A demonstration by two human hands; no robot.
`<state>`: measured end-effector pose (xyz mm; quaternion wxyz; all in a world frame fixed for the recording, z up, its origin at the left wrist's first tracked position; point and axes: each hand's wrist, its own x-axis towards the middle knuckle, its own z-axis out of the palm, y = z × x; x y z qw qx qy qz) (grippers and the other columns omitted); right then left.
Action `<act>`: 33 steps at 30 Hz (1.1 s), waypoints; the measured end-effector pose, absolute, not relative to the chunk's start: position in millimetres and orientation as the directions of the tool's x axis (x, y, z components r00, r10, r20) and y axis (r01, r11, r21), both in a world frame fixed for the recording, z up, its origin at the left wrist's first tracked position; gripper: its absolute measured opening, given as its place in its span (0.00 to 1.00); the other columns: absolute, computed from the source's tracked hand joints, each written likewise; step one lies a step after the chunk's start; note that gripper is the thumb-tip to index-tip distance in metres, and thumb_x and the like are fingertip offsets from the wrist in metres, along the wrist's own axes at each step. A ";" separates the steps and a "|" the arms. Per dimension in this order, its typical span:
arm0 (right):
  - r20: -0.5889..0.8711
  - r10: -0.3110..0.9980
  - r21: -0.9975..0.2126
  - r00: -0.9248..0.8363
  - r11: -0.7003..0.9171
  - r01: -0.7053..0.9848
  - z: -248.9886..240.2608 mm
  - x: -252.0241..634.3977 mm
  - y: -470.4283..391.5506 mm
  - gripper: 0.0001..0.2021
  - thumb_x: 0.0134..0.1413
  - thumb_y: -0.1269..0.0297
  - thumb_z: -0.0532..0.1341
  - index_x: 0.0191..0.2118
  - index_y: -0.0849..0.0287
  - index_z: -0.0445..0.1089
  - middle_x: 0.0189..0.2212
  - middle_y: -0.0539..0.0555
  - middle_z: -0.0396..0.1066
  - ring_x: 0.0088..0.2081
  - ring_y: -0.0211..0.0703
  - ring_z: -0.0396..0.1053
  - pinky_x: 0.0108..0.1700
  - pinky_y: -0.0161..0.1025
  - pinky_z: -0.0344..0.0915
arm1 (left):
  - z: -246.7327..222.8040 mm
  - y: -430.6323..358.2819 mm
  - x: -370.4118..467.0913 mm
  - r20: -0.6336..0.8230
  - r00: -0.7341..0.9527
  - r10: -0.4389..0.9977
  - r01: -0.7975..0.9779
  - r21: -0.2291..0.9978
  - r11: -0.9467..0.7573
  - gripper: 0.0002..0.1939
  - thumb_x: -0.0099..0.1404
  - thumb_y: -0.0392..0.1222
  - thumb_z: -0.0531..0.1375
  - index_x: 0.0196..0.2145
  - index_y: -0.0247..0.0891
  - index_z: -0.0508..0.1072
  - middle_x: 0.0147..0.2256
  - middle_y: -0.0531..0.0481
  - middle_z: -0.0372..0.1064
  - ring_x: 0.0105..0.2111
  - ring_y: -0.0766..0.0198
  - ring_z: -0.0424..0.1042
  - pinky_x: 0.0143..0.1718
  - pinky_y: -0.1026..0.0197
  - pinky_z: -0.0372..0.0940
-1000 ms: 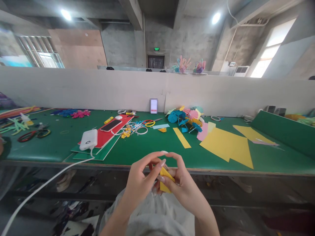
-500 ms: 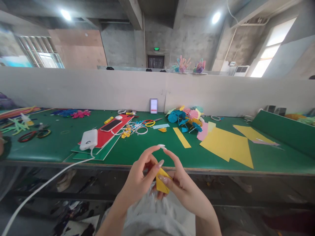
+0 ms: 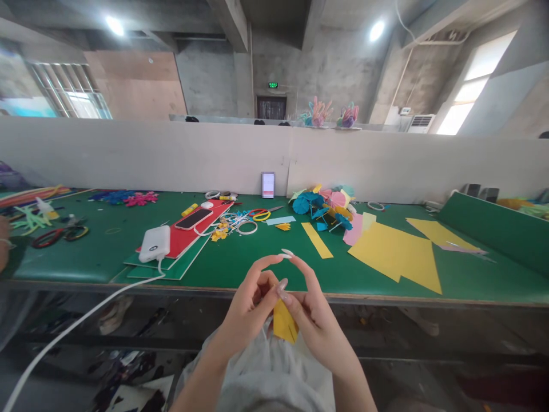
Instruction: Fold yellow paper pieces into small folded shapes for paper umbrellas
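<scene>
A small folded piece of yellow paper is held over my lap, just off the table's front edge. My left hand pinches its upper left side with the thumb. From the right, my right hand grips the same top edge, its thumb close against the left thumb. Both index fingers arch upward, and their tips meet above the paper. The other fingers are partly hidden behind it. A thin dark slit or crease shows near the paper's lower right corner.
On the green table lie a yellow strip, large yellow sheets, a pile of paper umbrellas, scissors, a phone and a white power bank with a cable. Another person's hand shows at the far left.
My right thumb has slid up the paper to its top edge, beside the left thumb. More of the yellow paper's lower face shows now. Another person's hand has come further in at the left.
</scene>
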<state>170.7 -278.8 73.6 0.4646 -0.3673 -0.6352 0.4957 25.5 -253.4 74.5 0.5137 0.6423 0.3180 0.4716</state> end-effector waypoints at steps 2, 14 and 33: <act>0.235 0.927 -0.966 -0.291 0.257 0.039 72.2 169.0 -277.9 0.26 0.65 0.54 0.47 0.65 0.50 0.38 0.22 0.47 0.58 0.23 0.40 0.58 0.27 0.37 0.61 | 71.6 -251.7 24.8 0.310 0.357 0.881 -0.006 0.944 -0.329 0.17 0.68 0.45 0.52 0.54 0.46 0.59 0.26 0.57 0.56 0.22 0.72 0.57 0.21 0.71 0.55; 0.327 0.911 -0.920 -0.252 0.367 0.134 67.7 166.3 -268.3 0.26 0.66 0.57 0.43 0.66 0.52 0.34 0.19 0.44 0.53 0.18 0.37 0.49 0.21 0.36 0.49 | 65.8 -249.5 30.2 0.288 0.298 0.910 0.105 0.938 -0.332 0.19 0.69 0.47 0.49 0.56 0.43 0.56 0.26 0.55 0.61 0.20 0.69 0.58 0.19 0.68 0.55; 0.372 0.928 -0.922 -0.020 0.372 0.107 62.3 162.9 -262.7 0.26 0.64 0.52 0.47 0.64 0.52 0.43 0.17 0.43 0.51 0.16 0.36 0.47 0.19 0.35 0.47 | 54.6 -250.6 33.1 0.418 0.290 0.861 0.201 0.853 -0.481 0.16 0.70 0.42 0.48 0.55 0.41 0.58 0.22 0.58 0.54 0.20 0.70 0.54 0.22 0.68 0.53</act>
